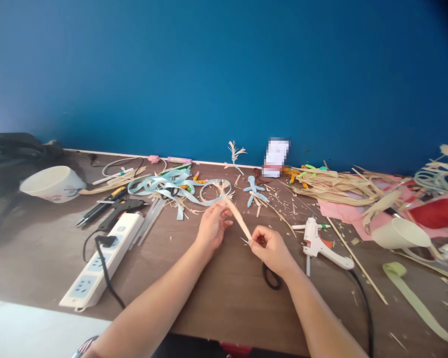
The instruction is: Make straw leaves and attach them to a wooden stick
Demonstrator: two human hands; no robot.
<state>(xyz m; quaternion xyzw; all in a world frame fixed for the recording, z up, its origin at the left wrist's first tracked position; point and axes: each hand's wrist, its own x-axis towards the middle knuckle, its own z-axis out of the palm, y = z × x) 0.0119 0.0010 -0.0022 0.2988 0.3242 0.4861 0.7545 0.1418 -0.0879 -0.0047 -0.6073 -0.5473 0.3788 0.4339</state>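
A pale strip of dried husk [240,218], frayed at its far end, stretches between my two hands above the table. My left hand [213,224] pinches it near the frayed end. My right hand [272,250] grips its near end with thumb and forefinger. In the same hand sits a pair of scissors: a black handle loop [272,277] hangs below the palm and a thin metal tip shows left of the fingers. Beyond my hands lies a small light-blue wrapped figure [252,190], with light-blue ribbon [162,183] to its left.
A white glue gun [313,239] lies right, near a white cup [399,233], a green ribbon [414,298] and a husk pile [339,186]. Left are a power strip [104,263], a black glue gun [119,211] and a white bowl [54,184]. A blue wall [224,74] stands behind.
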